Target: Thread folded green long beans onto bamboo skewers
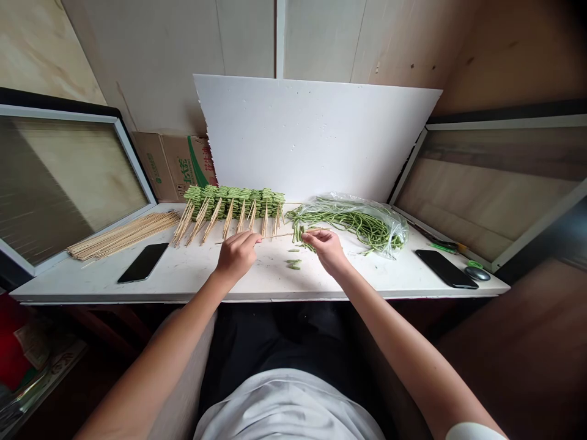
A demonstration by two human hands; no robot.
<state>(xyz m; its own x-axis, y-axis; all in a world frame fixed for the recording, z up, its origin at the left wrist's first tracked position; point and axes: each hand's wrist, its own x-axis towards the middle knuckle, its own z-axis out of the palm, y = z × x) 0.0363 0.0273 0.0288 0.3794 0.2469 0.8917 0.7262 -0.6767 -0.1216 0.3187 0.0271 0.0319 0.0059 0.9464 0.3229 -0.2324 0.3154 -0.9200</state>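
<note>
A thin bamboo skewer [277, 236] lies nearly level between my two hands, just above the table. My left hand [237, 252] is closed around its left part. At the other end, the fingers of my right hand [324, 244] pinch together on the skewer; whether a bean piece is also between them is hidden. Short cut pieces of green bean [294, 264] lie on the tabletop beside my right hand, and more are partly behind its fingers. Behind my left hand stand rows of skewered bean pieces [233, 198], their bare sticks pointing toward me.
Long green beans [362, 226] spill from a clear plastic bag [398, 235]. Loose skewers [123, 235] are piled at left, near a phone [143, 263]. Another dark phone [446, 269] lies at right. A white foam board [321, 137] and a cardboard box [172, 162] stand behind.
</note>
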